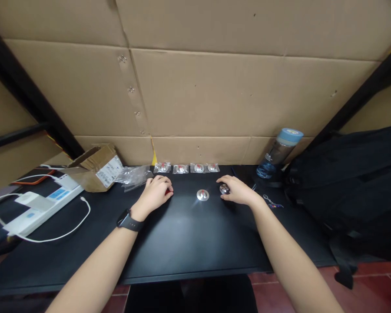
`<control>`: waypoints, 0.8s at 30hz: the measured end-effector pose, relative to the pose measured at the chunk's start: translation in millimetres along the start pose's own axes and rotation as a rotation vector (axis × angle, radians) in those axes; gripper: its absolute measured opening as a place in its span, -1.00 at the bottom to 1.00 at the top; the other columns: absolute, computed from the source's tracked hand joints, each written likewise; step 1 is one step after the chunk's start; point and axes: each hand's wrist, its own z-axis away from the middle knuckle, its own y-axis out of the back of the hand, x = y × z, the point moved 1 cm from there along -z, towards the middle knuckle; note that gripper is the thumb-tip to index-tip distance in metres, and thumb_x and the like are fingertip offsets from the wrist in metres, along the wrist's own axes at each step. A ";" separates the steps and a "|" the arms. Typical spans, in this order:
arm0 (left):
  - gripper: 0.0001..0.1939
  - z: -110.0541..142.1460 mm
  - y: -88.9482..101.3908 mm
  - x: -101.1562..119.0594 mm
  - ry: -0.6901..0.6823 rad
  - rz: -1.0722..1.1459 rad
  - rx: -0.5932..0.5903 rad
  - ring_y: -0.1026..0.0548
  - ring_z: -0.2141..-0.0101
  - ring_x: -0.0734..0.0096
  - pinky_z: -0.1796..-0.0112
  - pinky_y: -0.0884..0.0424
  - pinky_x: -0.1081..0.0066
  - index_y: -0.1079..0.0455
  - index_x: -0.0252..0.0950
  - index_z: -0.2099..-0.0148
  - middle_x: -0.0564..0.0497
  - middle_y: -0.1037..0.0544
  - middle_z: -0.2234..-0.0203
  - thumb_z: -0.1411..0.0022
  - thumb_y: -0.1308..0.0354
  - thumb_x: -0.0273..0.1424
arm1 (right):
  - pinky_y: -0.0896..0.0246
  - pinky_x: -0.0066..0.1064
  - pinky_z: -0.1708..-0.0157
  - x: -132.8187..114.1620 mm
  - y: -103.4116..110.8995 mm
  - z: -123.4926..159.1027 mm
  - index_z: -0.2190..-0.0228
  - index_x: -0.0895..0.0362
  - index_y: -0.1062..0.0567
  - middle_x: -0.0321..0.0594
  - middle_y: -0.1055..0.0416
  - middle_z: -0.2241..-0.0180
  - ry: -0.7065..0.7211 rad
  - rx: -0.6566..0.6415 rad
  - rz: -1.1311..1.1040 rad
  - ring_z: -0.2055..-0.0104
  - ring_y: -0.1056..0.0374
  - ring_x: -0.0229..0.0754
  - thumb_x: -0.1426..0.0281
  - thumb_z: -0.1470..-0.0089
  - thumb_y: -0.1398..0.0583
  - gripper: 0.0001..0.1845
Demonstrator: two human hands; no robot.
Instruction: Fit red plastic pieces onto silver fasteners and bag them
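Between my hands a shiny round metal disc [202,195] with a red mark at its centre lies flat on the black table [182,243]. My left hand [156,193], wearing a black watch [129,220], rests on the table left of the disc. Its fingers are curled, and a bit of red shows at their tips; most of that thing is hidden. To the right, my right hand [239,190] has thumb and fingers closed round a shiny, rounded metal piece [224,188] at the table. Behind, several similar discs [180,168] in clear plastic bags stand in a row.
At the left are an open cardboard box [96,169], crumpled clear plastic bags [135,176] and a white power strip [44,211] with cables. At the right stand a blue-lidded bottle [278,152], a small keychain [272,202] and a black backpack [352,187]. A cardboard wall [208,95] closes the back.
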 end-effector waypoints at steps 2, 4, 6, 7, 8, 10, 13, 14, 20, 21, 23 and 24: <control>-0.86 -0.3 0.0 4.9 -0.007 0.003 0.013 -0.39 0.03 0.08 0.07 -0.16 0.15 -0.52 -0.19 0.36 -0.08 -0.57 0.16 -0.25 -0.18 -0.36 | -0.25 -0.25 -0.09 8.5 0.3 0.4 -0.03 0.10 -0.51 -0.07 -0.48 -0.03 -0.017 -0.032 -0.012 -0.06 -0.41 0.03 0.49 0.09 -0.36 -0.43; -0.86 -1.0 1.5 10.3 -0.014 0.017 0.024 -0.39 0.03 0.09 0.08 -0.14 0.16 -0.50 -0.19 0.35 -0.07 -0.59 0.18 -0.27 -0.17 -0.38 | -0.27 -0.29 -0.05 12.5 -0.5 -0.3 0.01 0.09 -0.54 -0.09 -0.52 0.04 -0.033 -0.044 -0.020 -0.01 -0.44 0.00 0.51 0.07 -0.35 -0.48; -0.88 -1.7 4.4 16.7 -0.002 0.047 0.042 -0.42 0.04 0.13 0.09 -0.11 0.17 -0.48 -0.18 0.28 -0.04 -0.60 0.21 -0.31 -0.13 -0.37 | -0.28 -0.30 -0.03 12.9 -0.6 -0.8 0.04 0.08 -0.55 -0.11 -0.54 0.07 -0.040 -0.042 -0.024 0.02 -0.46 -0.01 0.51 0.07 -0.36 -0.51; -0.88 -2.1 6.0 20.3 0.011 0.067 0.053 -0.44 0.06 0.16 0.09 -0.10 0.18 -0.46 -0.17 0.25 -0.02 -0.61 0.23 -0.34 -0.11 -0.37 | -0.29 -0.31 -0.02 12.2 -0.1 -0.8 0.05 0.07 -0.56 -0.12 -0.54 0.07 -0.041 -0.039 -0.025 0.02 -0.46 -0.02 0.50 0.07 -0.37 -0.52; -0.88 -2.4 7.7 23.9 0.026 0.089 0.065 -0.45 0.08 0.19 0.09 -0.09 0.19 -0.45 -0.17 0.22 0.00 -0.62 0.25 -0.36 -0.09 -0.36 | -0.29 -0.32 0.00 11.3 0.7 -0.5 0.06 0.06 -0.56 -0.13 -0.54 0.08 -0.045 -0.035 -0.026 0.03 -0.47 -0.02 0.50 0.07 -0.37 -0.53; -0.89 -2.7 10.4 30.9 0.047 0.132 0.085 -0.47 0.10 0.22 0.09 -0.07 0.20 -0.44 -0.16 0.20 0.04 -0.62 0.29 -0.38 -0.09 -0.33 | -0.30 -0.34 0.05 9.4 2.9 0.5 0.11 0.05 -0.57 -0.14 -0.55 0.11 -0.053 -0.034 -0.019 0.08 -0.47 -0.04 0.48 0.07 -0.38 -0.59; -0.89 -2.6 12.5 39.2 0.054 0.185 0.108 -0.48 0.10 0.21 0.07 -0.07 0.20 -0.47 -0.16 0.19 0.04 -0.64 0.31 -0.35 -0.15 -0.28 | -0.30 -0.37 0.12 8.2 6.3 2.4 0.19 0.06 -0.59 -0.16 -0.55 0.17 -0.051 -0.041 -0.001 0.15 -0.47 -0.08 0.49 0.06 -0.37 -0.68; -0.87 -2.4 12.8 41.3 0.056 0.201 0.116 -0.48 0.10 0.21 0.06 -0.08 0.20 -0.48 -0.16 0.20 0.04 -0.64 0.31 -0.34 -0.16 -0.26 | -0.29 -0.37 0.12 8.4 7.4 2.9 0.20 0.06 -0.59 -0.17 -0.55 0.18 -0.048 -0.040 0.001 0.16 -0.47 -0.08 0.49 0.06 -0.37 -0.68; -0.85 -1.8 13.8 47.8 0.068 0.303 0.112 -0.49 0.10 0.22 0.04 -0.20 0.22 -0.52 -0.17 0.24 0.03 -0.65 0.25 -0.30 -0.21 -0.24 | -0.30 -0.33 0.10 7.4 15.0 4.2 0.18 0.07 -0.58 -0.18 -0.54 0.19 -0.012 0.007 -0.043 0.15 -0.46 -0.08 0.48 0.06 -0.38 -0.67; -0.87 -1.8 13.7 48.2 0.068 0.330 0.107 -0.49 0.09 0.23 0.06 -0.23 0.24 -0.53 -0.16 0.25 0.03 -0.65 0.24 -0.30 -0.22 -0.25 | -0.31 -0.32 0.11 4.8 16.1 3.9 0.18 0.07 -0.58 -0.18 -0.54 0.19 0.011 0.022 -0.065 0.16 -0.46 -0.09 0.47 0.06 -0.38 -0.68; -0.90 -1.8 12.9 48.8 0.064 0.379 0.105 -0.49 0.08 0.24 0.09 -0.28 0.28 -0.56 -0.14 0.24 0.05 -0.65 0.22 -0.30 -0.22 -0.29 | -0.33 -0.32 0.11 -3.7 17.0 2.8 0.18 0.06 -0.57 -0.19 -0.53 0.17 0.075 0.063 -0.127 0.15 -0.46 -0.10 0.47 0.03 -0.37 -0.69; -0.90 -1.8 12.2 49.1 0.060 0.397 0.107 -0.50 0.07 0.24 0.10 -0.30 0.29 -0.57 -0.12 0.23 0.05 -0.65 0.21 -0.30 -0.22 -0.30 | -0.34 -0.31 0.10 -9.5 16.5 1.9 0.17 0.05 -0.56 -0.19 -0.53 0.14 0.112 0.084 -0.166 0.14 -0.46 -0.11 0.46 0.02 -0.37 -0.69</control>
